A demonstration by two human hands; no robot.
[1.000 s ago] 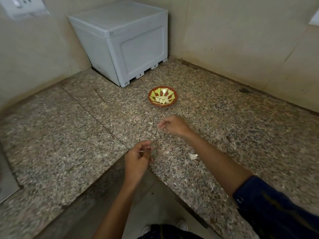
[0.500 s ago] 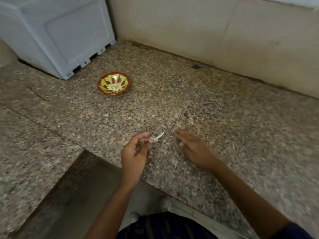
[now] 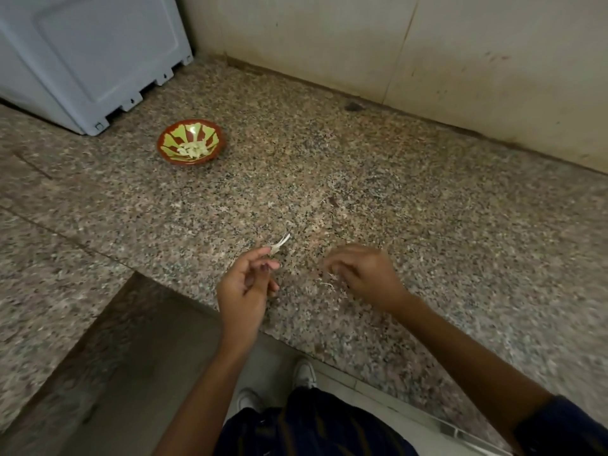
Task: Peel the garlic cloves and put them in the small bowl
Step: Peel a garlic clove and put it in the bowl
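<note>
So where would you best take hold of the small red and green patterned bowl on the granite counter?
Pinch the small red and green patterned bowl at its near rim from above, thumb outside: it sits upright, shallow, with bare granite counter all round, peeled garlic heaped mid-bowl.

Left hand [image 3: 245,286] raised palm-up, fingertips pinching toward one o'clock; right hand [image 3: 365,274] at its three o'clock, fingers curled downward.

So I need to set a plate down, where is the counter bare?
Bare granite lies right of the small bowl, up to the wall. It is crowded by the left hand pinching a garlic peel and the right hand.
</note>
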